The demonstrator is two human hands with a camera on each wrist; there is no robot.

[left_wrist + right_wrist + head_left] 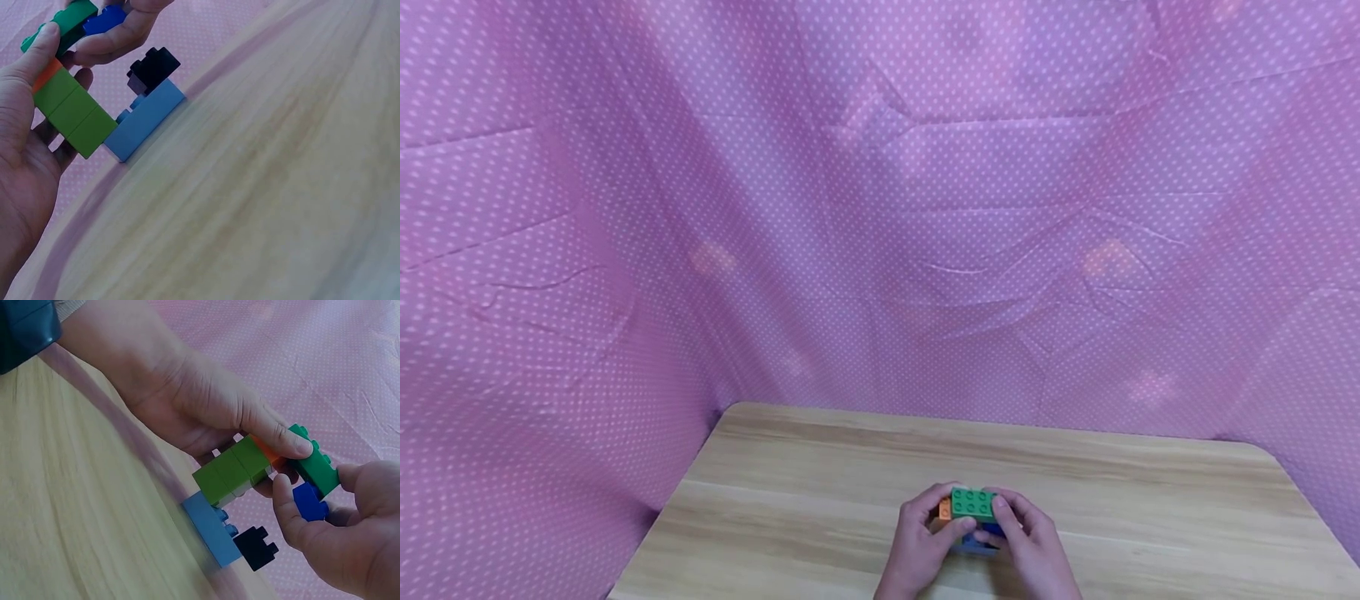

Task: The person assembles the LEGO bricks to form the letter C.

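Note:
A small toy-brick build stands on the table, with a light blue brick point(142, 128) as its base. Stacked lime green bricks point(232, 470) rise from one end of the base, and a black brick point(255, 549) sits at its other end. An orange brick point(944, 510) tops the lime stack. From there a bright green brick point(972, 504) reaches sideways. My left hand point(917, 540) grips the upper stack, thumb pressing the green brick. With its fingers, my right hand point(1036, 542) holds a dark blue brick point(310, 502) under the green brick's free end, thumb at that end.
The wood-grain table point(820, 483) extends around the hands on both sides and behind them. A pink dotted cloth point(880, 250) hangs along the table's back and sides. Part of a dark wrist device point(25, 331) shows in the right wrist view's corner.

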